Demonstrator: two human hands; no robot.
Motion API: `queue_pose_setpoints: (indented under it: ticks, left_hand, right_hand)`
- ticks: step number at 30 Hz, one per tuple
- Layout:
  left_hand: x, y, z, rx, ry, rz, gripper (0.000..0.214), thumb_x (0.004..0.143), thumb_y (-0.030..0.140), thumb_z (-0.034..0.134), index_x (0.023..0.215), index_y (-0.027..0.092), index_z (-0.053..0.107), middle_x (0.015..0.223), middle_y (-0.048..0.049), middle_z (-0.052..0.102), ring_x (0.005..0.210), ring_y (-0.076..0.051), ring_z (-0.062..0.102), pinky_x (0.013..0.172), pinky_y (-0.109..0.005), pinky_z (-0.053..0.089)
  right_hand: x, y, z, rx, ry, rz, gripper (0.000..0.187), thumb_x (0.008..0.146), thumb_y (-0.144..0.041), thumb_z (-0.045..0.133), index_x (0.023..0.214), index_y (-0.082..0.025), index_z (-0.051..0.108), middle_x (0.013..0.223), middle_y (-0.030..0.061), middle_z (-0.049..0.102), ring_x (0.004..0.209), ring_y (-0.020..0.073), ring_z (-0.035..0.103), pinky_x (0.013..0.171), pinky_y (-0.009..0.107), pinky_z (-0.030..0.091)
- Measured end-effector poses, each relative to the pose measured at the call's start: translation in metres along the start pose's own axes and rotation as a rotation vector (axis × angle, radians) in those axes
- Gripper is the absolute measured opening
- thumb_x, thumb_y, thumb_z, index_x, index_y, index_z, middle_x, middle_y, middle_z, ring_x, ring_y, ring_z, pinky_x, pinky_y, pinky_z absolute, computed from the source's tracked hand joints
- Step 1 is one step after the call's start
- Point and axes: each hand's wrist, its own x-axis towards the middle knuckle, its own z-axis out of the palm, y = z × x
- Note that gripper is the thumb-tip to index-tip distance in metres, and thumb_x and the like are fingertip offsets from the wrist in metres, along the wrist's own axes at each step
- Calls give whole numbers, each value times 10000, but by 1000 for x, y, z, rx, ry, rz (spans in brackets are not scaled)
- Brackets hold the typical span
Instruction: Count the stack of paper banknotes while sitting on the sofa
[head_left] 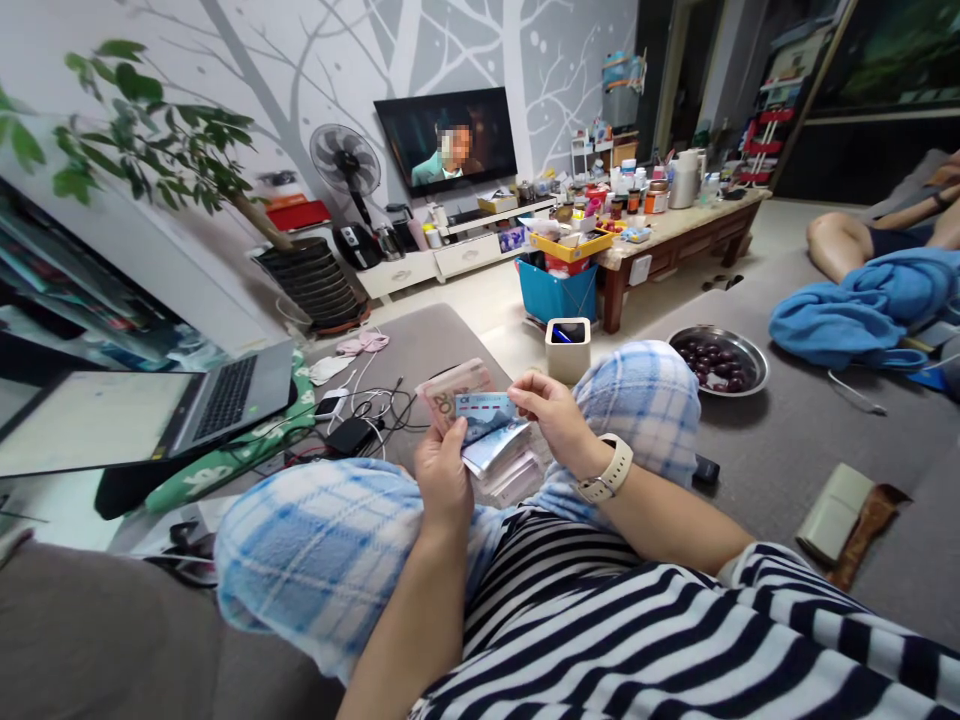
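Note:
I sit on a grey sofa with my knees drawn up in blue checked trousers. My left hand (442, 478) is wrapped round a stack of banknotes (480, 425), thumb on top, with pink notes fanned at the back. My right hand (553, 415), a white watch on its wrist, pinches the edge of the front blue banknote (486, 405). More folded notes hang below the stack between my knees.
An open laptop (150, 415) lies on a green cushion at left beside cables and a charger (352, 430). A metal bowl of dark fruit (718, 360), a beige wallet (834, 512) and a blue cloth (862, 305) lie at right. Another person's legs show far right. A cluttered coffee table (675, 230) stands ahead.

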Motion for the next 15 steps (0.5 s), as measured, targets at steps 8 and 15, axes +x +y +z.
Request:
queue_pose_setpoints:
  ticks: [8,15]
  left_hand:
    - [9,-9,-7,8,-24,-4,308,630,319,736,884,147,717,770,-48,717,786,-220,684,773,-327,521]
    - [10,-8,-6,86,169,64,268,633,385,715,731,137,701,727,-33,700,699,-180,658,698,-288,509]
  right_hand:
    - [-1,1,1,-39,-1,-30,212,673,-346,679,629,-184,550,594,-44,468,577,99,387,584,260,319]
    - [-1,3,1,-54,-14,-46,198,691,-338,663,635,-189,544,604,-36,470,590,108,382,589,263,306]
